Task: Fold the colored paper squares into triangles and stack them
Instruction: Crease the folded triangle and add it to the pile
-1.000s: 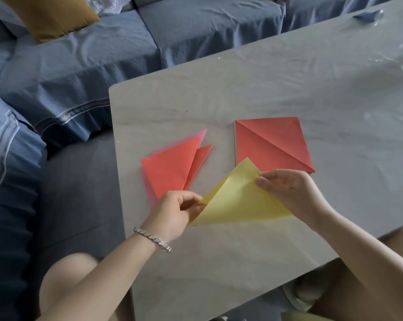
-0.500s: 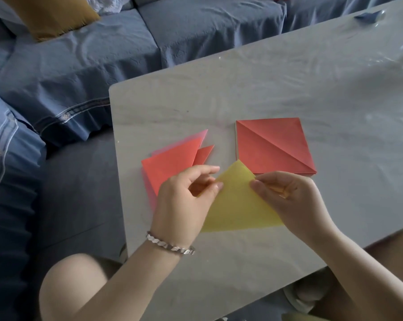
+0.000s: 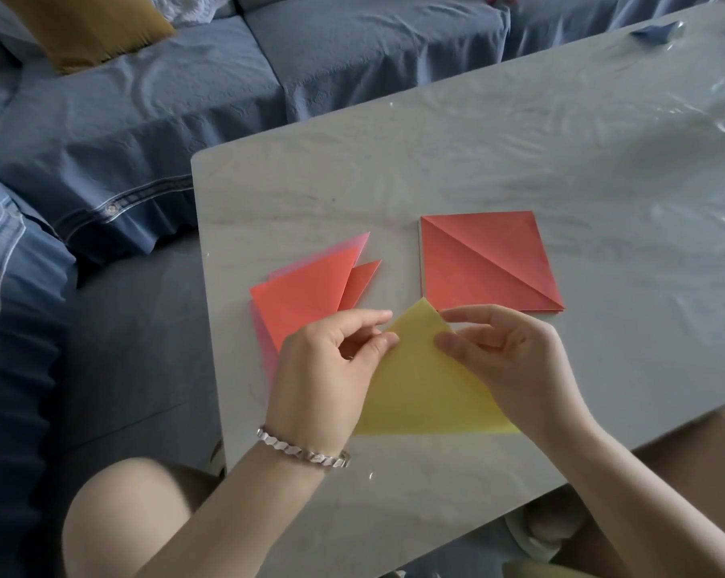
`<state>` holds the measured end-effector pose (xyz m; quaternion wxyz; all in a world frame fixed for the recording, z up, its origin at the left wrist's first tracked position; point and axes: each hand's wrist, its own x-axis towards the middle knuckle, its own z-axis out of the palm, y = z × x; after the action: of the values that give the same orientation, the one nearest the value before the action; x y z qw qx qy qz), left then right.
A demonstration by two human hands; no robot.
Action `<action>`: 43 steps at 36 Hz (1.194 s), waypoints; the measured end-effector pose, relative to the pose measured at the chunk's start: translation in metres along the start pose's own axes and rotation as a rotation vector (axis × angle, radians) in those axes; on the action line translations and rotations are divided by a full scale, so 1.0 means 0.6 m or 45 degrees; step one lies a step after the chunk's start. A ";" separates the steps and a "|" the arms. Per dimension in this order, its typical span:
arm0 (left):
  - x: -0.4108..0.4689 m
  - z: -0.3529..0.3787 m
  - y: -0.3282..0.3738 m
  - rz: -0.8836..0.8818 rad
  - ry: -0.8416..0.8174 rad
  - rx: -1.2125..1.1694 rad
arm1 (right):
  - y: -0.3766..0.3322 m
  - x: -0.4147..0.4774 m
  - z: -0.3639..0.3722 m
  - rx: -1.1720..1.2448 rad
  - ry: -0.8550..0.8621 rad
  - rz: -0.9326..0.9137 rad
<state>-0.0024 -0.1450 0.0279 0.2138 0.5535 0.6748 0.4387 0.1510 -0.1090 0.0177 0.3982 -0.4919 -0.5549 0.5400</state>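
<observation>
Silver link bracelet (image 3: 304, 450) — worn just behind the left grip (image 3: 325, 369)

On the table (image 3: 519, 139), the pile of triangles (image 3: 306, 294) lies left, the stack of squares (image 3: 490, 260) right, the sheet (image 3: 423, 390) nearer, between them.

Pale table (image 3: 477, 160) — stacked red triangles (image 3: 306, 294), red squares (image 3: 486, 260) nearby, blue object (image 3: 657, 31) far

Our left hand (image 3: 323, 369) hides the red triangles' (image 3: 306, 294) near corner and the yellow paper's (image 3: 419, 381) left edge.
</observation>
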 end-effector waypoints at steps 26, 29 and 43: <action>-0.007 -0.003 0.019 0.041 -0.061 -0.018 | -0.011 -0.004 -0.008 -0.027 0.030 -0.104; -0.007 -0.004 0.019 0.046 -0.088 -0.004 | -0.012 -0.004 -0.007 -0.043 0.033 -0.120; -0.008 -0.007 0.022 -0.018 -0.121 -0.054 | -0.014 0.001 -0.008 -0.064 0.023 -0.143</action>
<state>0.0028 -0.1509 0.0401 0.2604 0.5645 0.6583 0.4245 0.1547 -0.1071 0.0266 0.4203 -0.4746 -0.5916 0.4981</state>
